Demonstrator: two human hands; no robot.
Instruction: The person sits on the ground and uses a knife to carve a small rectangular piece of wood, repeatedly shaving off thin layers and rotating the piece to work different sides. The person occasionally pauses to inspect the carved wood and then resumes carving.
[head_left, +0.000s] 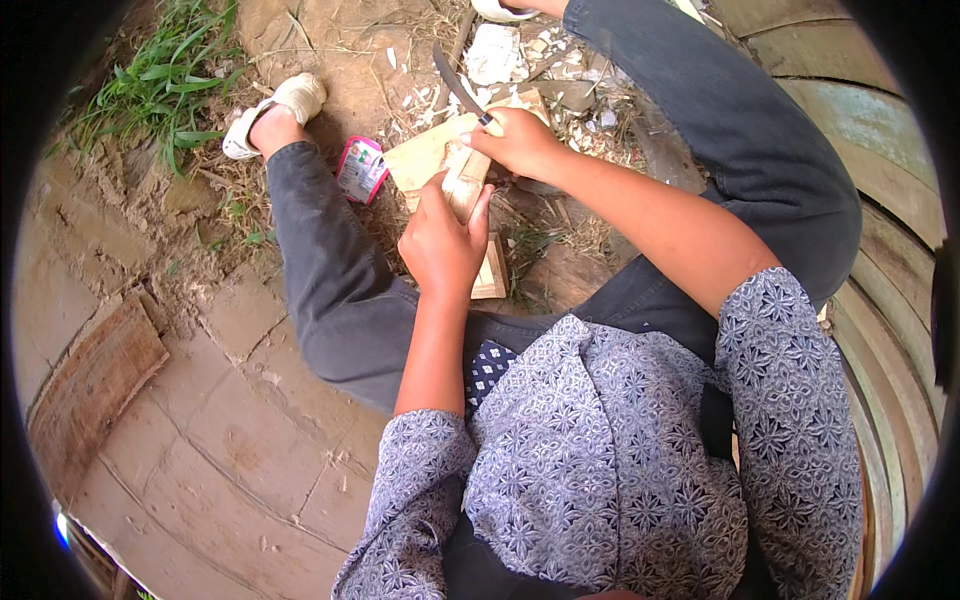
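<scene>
My right hand (520,143) is wrapped round the pale handle of a knife (459,84). Its dark curved blade points up and away to the left, off the wood. With my left hand (440,238) I grip a small light-coloured piece of wood (465,182) between thumb and fingers; its near end is partly hidden by the hand. The far end of this piece lies close to my right hand, over a flat wooden board (412,157) on the ground. Whether the piece rests on the board I cannot tell.
Another wooden block (492,272) sits between my legs. Pale wood chips (493,55) are strewn beyond the board. A pink-edged packet (361,170) lies by my left shin, grass (165,85) grows far left, and a curved plank wall (870,150) stands at right.
</scene>
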